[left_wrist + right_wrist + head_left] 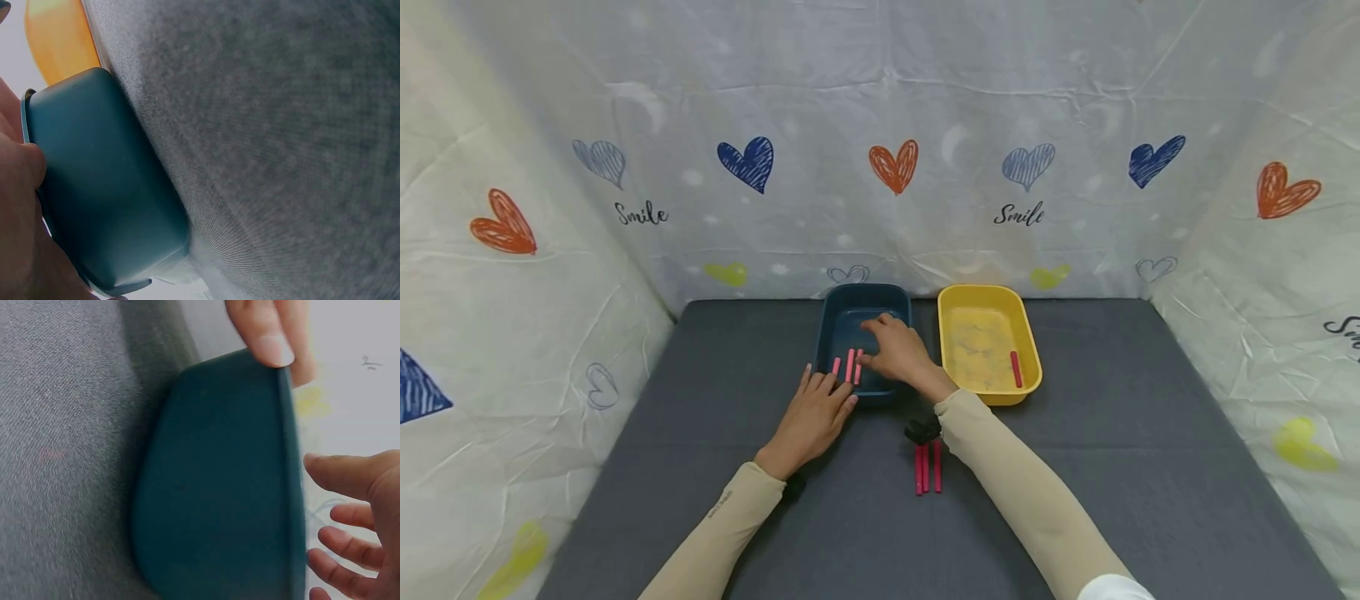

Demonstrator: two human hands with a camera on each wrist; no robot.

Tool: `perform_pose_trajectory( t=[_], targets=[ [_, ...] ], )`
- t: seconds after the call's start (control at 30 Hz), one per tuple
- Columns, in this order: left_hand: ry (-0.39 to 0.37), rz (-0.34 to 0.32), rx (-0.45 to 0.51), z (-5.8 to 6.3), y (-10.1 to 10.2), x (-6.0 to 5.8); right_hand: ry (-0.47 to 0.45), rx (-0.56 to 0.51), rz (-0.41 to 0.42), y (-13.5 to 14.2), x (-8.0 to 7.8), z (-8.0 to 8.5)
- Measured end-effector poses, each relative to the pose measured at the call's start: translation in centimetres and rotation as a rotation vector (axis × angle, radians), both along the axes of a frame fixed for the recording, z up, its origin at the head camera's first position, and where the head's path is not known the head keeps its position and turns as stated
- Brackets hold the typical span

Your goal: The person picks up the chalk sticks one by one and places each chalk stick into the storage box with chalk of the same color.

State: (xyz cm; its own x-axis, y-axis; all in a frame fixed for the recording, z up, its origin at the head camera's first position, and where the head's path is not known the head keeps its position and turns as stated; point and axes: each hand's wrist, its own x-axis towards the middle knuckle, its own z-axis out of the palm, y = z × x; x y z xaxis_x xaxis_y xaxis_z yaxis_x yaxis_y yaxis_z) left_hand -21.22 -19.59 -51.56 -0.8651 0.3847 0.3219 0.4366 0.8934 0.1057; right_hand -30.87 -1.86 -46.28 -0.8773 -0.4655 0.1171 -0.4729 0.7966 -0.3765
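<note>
My left hand [812, 414] holds the near-left rim of a dark blue tray [824, 333]; in the right wrist view its thumb lies against the tray's outer wall. Inside stand or lean several pink sticks [850, 365] near the left hand's fingertips. Above the same tray hovers my right hand [897, 348], its thumb beside the rightmost pink stick. Spread fingers with nothing between them show for this right hand [356, 519] in the right wrist view. Whether the thumb touches the stick cannot be told.
To the right stands a yellow tray [981, 296] with one dark red stick [1016, 368] inside. Dark pink sticks [926, 468] lie on the grey tabletop [850, 533], partly below the right wrist. A printed white cloth [820, 208] hangs behind the table.
</note>
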Motion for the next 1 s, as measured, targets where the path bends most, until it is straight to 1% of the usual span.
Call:
perform_pose_trajectory(
  t=[0.2,0.57,0.73,0.9,1.0],
  targets=[
    [0.003,-0.006,-0.008,-0.1,-0.1,0.0,0.003,-0.065,-0.001,1.3,0.8,0.5],
    [0.014,-0.008,-0.023,0.0,-0.1,0.0,0.067,-0.134,0.007,3.3,3.0,1.2],
    [0.015,-0.009,-0.024,-0.1,-0.1,0.1,0.084,-0.145,0.015,4.4,4.1,1.1],
    [0.006,0.001,-0.007,-0.1,-0.1,0.0,0.094,-0.150,-0.011,5.5,4.7,0.9],
    [0.006,-0.001,-0.007,-0.2,-0.1,-0.1,0.085,-0.150,-0.020,6.2,4.9,0.7]
  ],
)
